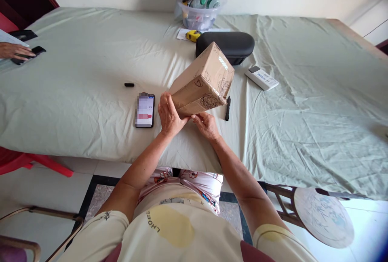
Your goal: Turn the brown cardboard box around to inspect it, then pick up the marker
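A brown cardboard box (197, 80), with clear tape and dark scribbled drawings on its faces, is held tilted over the cloth-covered table. My left hand (169, 114) is closed on the box's near left end, its fingers along the side. At the lower near edge, my right hand (206, 124) has curled fingers, with the thumb against the cardboard; some of its fingertips are hidden. Just right of the box lies a black marker (228, 108). Its black cap (129, 84) seems to be the small piece lying farther left. A phone (144, 110) with a lit screen rests beside my left hand.
Behind the box are a black hard case (239, 46), a yellow tape measure (193, 35) and a plastic tub (198, 15) of items. A white device (262, 78) lies to the right. Another person's hand (15, 51) touches a dark object at far left. A stool (324, 217) stands below.
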Demonstrator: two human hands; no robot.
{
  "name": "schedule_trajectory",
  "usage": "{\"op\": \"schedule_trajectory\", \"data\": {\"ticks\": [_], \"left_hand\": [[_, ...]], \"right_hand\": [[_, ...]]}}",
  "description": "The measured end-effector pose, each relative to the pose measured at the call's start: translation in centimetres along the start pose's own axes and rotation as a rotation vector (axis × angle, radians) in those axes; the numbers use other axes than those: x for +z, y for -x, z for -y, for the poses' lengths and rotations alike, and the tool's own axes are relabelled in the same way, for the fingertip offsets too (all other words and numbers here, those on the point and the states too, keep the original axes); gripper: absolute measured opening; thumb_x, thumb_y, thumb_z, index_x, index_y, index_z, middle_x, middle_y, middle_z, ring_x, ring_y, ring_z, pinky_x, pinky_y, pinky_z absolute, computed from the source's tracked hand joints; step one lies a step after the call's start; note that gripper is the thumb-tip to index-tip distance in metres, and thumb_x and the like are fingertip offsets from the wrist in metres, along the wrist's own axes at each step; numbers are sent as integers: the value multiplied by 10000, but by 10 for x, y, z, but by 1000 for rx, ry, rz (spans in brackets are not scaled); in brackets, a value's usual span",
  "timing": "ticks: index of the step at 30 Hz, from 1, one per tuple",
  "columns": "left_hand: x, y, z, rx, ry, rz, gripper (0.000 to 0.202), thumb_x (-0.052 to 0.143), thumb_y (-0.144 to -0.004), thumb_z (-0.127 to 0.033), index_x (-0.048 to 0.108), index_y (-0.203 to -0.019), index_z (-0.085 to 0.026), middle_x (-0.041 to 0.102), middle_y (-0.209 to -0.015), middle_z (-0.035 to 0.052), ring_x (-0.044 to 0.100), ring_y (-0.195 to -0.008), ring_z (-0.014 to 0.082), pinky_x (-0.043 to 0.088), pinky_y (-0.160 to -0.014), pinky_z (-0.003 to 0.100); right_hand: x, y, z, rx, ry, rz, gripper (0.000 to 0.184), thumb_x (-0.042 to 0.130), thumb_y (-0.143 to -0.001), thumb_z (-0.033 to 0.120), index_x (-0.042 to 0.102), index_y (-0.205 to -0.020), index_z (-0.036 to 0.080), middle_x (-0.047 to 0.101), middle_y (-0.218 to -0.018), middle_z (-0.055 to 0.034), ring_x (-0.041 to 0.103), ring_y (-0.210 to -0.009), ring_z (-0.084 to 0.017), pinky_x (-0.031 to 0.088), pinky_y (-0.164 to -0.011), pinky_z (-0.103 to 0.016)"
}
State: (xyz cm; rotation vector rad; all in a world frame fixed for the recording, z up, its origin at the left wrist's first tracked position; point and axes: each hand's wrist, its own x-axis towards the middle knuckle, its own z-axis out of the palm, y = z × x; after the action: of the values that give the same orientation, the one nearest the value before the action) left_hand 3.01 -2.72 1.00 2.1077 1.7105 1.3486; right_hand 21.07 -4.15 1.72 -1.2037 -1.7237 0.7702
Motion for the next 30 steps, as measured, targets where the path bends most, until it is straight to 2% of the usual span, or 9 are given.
{"op": "schedule_trajectory", "data": {"ticks": [6,10,14,17,19,22,24,27,30], "left_hand": [[-1,-2,2,43,39,-12,1291,921,-719,-632,229,-1641,-52,279,-1695,374,162,-1659,502,197,-1341,679],[-8,-4,4,72,12,2,1207,937,-752,-465,213,-1649,-106,252,-1728,337,122,-1672,483,152,-1350,696],[-16,-8,7,73,-17,-9,1132,951,-742,-366,289,-1631,-138,263,-1740,301,101,-1678,472,131,-1359,694],[-19,-10,12,71,-12,0,1040,944,-751,-313,371,-1607,-167,276,-1750,258,89,-1682,463,118,-1360,706],[-20,-11,15,68,9,9,1000,942,-749,-290,413,-1593,-203,268,-1766,212,87,-1683,461,114,-1351,739],[-22,-10,15,77,58,16,922,924,-764,-264,473,-1568,-266,270,-1779,125,90,-1683,455,94,-1340,781],[-22,-9,12,89,67,34,805,863,-825,-234,514,-1548,-286,295,-1771,100,100,-1685,442,86,-1344,777],[-23,-5,7,97,15,69,716,769,-881,-172,534,-1548,-287,331,-1750,132,139,-1684,426,128,-1346,758],[-22,-3,5,97,-26,89,802,808,-841,-196,507,-1575,-306,321,-1749,143,149,-1680,436,167,-1335,756]], "right_hand": [[-3,-1,-8,-17,-8,-110,655,650,-857,848,776,-919,208,746,-803,-51,658,-648,-168,581,-632,-320],[-12,-3,-17,-9,-131,-292,634,729,-784,851,729,-908,229,699,-732,-22,675,-684,-191,597,-655,-342],[-24,-8,-22,-96,-255,-503,665,693,-816,850,664,-1151,277,681,-802,1,663,-659,-162,556,-578,-290],[-34,-12,-25,-97,-206,-616,653,600,-917,800,581,-1354,316,690,-970,-22,665,-679,-137,548,-569,-274],[-38,-12,-26,-68,-143,-670,578,528,-987,743,576,-1373,315,679,-1024,-37,685,-732,-140,566,-606,-280],[-40,-9,-23,-53,-31,-710,500,476,-1040,682,629,-1293,279,677,-1085,-66,722,-876,-173,605,-715,-311],[-36,-6,-17,-78,41,-718,514,456,-1047,684,649,-1259,257,678,-1137,-86,724,-969,-202,624,-809,-356],[-28,-2,-6,-129,104,-721,543,416,-1055,690,659,-1249,245,676,-1153,-101,709,-1069,-242,626,-907,-420],[-24,1,-1,-135,150,-711,586,344,-1061,709,639,-1308,267,671,-1168,-111,706,-1104,-262,622,-927,-452]]}}
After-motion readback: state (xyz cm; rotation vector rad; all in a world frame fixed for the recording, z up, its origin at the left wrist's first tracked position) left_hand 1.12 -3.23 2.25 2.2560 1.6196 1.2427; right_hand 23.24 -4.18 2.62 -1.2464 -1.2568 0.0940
